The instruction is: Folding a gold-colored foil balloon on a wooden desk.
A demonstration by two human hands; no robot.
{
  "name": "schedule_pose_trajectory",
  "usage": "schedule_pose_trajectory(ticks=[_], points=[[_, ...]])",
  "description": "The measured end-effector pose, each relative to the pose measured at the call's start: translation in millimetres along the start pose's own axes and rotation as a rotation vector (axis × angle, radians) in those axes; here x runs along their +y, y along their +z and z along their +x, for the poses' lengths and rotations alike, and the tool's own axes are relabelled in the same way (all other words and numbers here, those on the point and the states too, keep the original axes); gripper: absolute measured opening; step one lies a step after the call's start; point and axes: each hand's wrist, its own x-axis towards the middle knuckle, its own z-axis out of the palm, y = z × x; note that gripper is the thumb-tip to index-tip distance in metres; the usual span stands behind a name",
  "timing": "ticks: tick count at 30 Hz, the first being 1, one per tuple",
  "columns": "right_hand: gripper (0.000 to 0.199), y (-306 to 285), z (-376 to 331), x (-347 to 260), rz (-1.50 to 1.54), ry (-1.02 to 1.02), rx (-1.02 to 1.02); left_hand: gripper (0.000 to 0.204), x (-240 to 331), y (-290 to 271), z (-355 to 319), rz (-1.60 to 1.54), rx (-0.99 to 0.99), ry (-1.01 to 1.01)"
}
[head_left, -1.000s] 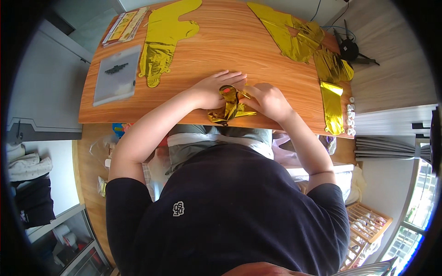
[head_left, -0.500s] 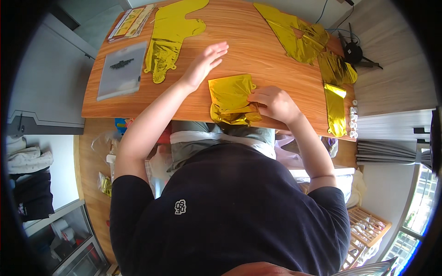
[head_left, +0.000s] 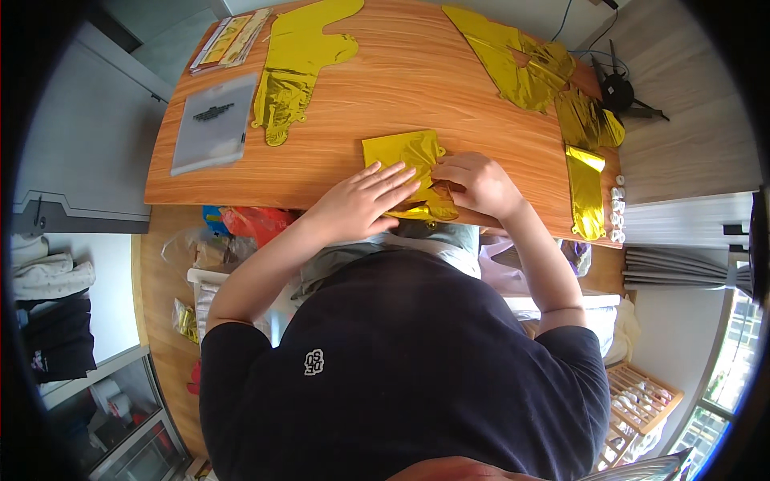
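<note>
A gold foil balloon [head_left: 401, 146], flat and folded, lies at the near edge of the wooden table [head_left: 321, 172], its crumpled lower part reaching over the edge. My left hand [head_left: 361, 202] rests on its left side, fingers stretched out and slightly spread. At the balloon's right edge, my right hand [head_left: 484, 188] is closed in a pinch on the foil; its fingertips are partly hidden. Farther off at the left lies a large flat gold foil balloon [head_left: 297, 60]. Another spread gold foil balloon [head_left: 513, 64] lies at the far right.
A frosted plastic pouch [head_left: 212, 132] and a stack of papers [head_left: 230, 40] are on the left. Along the right edge lie a crumpled gold balloon [head_left: 585, 116], a folded one [head_left: 586, 196], several small white rolls [head_left: 617, 204] and a black router [head_left: 616, 92] with cables.
My left hand has come down from above the table onto the folded balloon. The right hand stays at the balloon's right edge, and the lower foil has shifted slightly.
</note>
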Motion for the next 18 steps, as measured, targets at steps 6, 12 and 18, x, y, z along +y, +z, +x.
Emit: schedule_pose_trajectory(ticks=[6,12,18], points=[[0.033,3.6,-1.2,1.9,-0.018,-0.017,0.027,0.079,10.0,-8.2,-0.8,0.060,-0.024,-0.012],[0.034,7.1,-3.2,6.0,-0.017,-0.034,0.060,0.060,-0.7,-3.4,-0.2,-0.350,0.116,-0.181],[0.033,-3.5,1.6,-1.4,-0.016,-0.014,0.026,0.044,-6.9,-8.3,-1.8,-0.361,0.063,-0.160]])
